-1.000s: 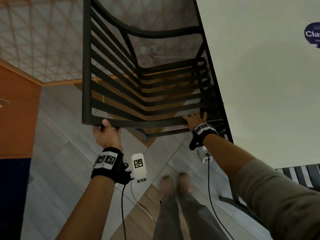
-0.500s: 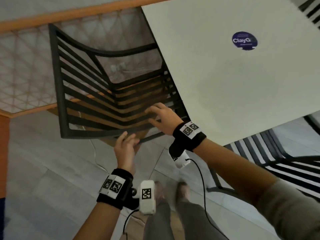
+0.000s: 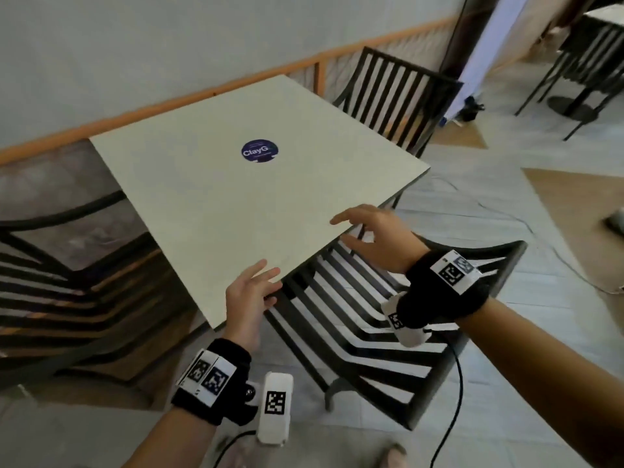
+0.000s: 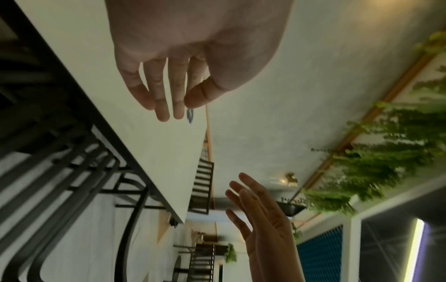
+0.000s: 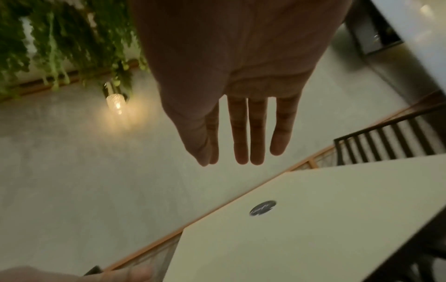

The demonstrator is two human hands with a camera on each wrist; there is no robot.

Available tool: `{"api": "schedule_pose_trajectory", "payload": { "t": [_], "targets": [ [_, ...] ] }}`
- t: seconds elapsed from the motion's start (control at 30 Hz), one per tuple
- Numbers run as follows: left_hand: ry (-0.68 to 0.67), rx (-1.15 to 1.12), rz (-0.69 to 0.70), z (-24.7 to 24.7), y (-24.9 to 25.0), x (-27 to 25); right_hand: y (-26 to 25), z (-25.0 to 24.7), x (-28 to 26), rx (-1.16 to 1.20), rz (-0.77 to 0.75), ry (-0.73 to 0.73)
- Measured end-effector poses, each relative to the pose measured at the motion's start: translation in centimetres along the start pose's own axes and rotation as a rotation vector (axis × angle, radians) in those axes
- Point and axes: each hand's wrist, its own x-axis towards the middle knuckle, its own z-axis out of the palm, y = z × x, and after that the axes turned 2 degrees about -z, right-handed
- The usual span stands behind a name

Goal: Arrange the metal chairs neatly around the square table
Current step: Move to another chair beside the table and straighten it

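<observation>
A black slatted metal chair (image 3: 388, 319) sits tucked under the near edge of the square cream bench (image 3: 236, 204). Another chair (image 3: 67, 298) stands at the bench's left side, and a third chair (image 3: 395, 96) at the far corner. Both hands hover above the near edge, holding nothing: the left hand (image 3: 248, 295) with fingers relaxed, the right hand (image 3: 378, 234) with fingers loosely spread. A round blue sticker (image 3: 259, 151) marks the bench's middle.

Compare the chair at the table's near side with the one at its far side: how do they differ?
The near chair has its seat partly tucked under the square table, below both hands; the far chair shows only its backrest, standing beyond the table's edge. Both are black slatted metal.
</observation>
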Motion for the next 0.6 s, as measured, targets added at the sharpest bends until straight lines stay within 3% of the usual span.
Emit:
{"api": "schedule_pose_trajectory", "payload": {
  "t": [0.3,0.6],
  "targets": [
    [-0.143,0.139,0.081,23.8,0.9,-3.1,16.7,-15.5,-9.8,-0.166,0.044,0.053],
    [-0.226,0.302,0.155,40.0,1.7,1.6,30.6,-23.7,-8.0,-0.321,0.081,0.046]
  ]
}}
